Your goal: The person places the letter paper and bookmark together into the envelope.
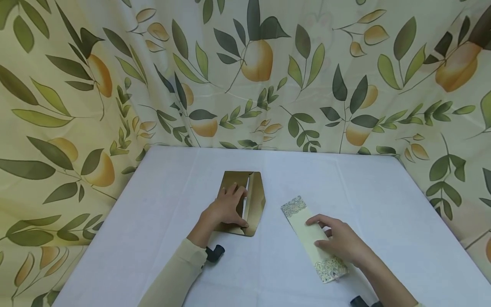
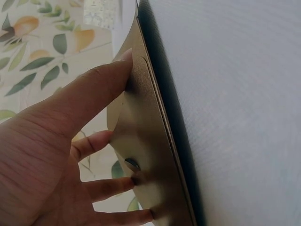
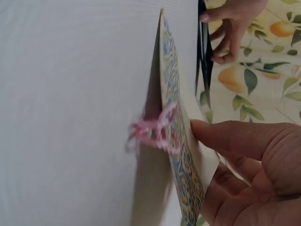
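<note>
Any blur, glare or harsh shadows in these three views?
Head view: even soft light, sharp, faint sheen on the gold envelope. Left wrist view: left hand close and slightly soft, dark shadow band under the envelope edge. Right wrist view: pink tassel blurred, card edge-on, right hand looming.

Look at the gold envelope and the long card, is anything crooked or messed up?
Nothing is torn or spilled. The long card lies slanted on the white table under the right hand. The gold envelope has its flap open, pressed flat by the left hand.

Flat gold envelope [image 1: 245, 202], patterned card [image 1: 312, 238]
</note>
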The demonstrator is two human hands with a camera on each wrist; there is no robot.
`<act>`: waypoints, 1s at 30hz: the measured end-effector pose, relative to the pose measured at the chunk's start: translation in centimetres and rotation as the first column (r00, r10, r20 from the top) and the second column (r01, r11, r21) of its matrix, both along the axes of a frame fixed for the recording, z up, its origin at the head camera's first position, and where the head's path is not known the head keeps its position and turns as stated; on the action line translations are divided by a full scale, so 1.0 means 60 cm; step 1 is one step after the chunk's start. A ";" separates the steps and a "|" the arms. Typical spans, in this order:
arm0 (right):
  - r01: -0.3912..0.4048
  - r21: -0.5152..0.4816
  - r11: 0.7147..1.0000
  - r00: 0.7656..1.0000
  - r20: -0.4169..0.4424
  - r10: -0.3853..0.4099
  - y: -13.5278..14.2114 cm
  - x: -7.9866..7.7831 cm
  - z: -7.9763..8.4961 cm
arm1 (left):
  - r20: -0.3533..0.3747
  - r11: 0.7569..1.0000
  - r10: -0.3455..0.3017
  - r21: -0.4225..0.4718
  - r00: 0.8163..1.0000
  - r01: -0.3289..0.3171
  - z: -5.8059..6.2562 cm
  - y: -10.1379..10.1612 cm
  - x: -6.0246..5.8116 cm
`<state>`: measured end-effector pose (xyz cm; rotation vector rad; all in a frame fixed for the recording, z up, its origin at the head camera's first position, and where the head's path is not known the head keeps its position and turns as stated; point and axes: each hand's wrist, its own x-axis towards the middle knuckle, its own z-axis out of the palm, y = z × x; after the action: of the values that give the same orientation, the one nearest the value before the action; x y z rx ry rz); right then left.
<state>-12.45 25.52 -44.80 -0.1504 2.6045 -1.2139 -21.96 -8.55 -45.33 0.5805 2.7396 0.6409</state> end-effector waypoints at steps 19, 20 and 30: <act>0.040 -0.136 0.990 0.998 0.053 -0.033 0.021 -0.022 0.023 | 0.009 1.000 0.010 0.004 1.000 -0.010 0.002 -0.001 0.000; 0.041 -0.144 0.989 0.998 0.049 -0.034 0.025 -0.023 0.026 | 0.008 1.000 0.008 0.004 1.000 -0.008 0.002 -0.001 0.000; 0.051 -0.192 0.980 0.997 -0.042 -0.060 0.036 -0.031 0.061 | 0.013 1.000 0.003 0.005 1.000 -0.003 0.003 0.000 0.000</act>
<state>-14.31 27.71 -41.11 -0.1459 2.5437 -1.4978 -21.98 -8.55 -45.16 0.5719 2.7281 0.6494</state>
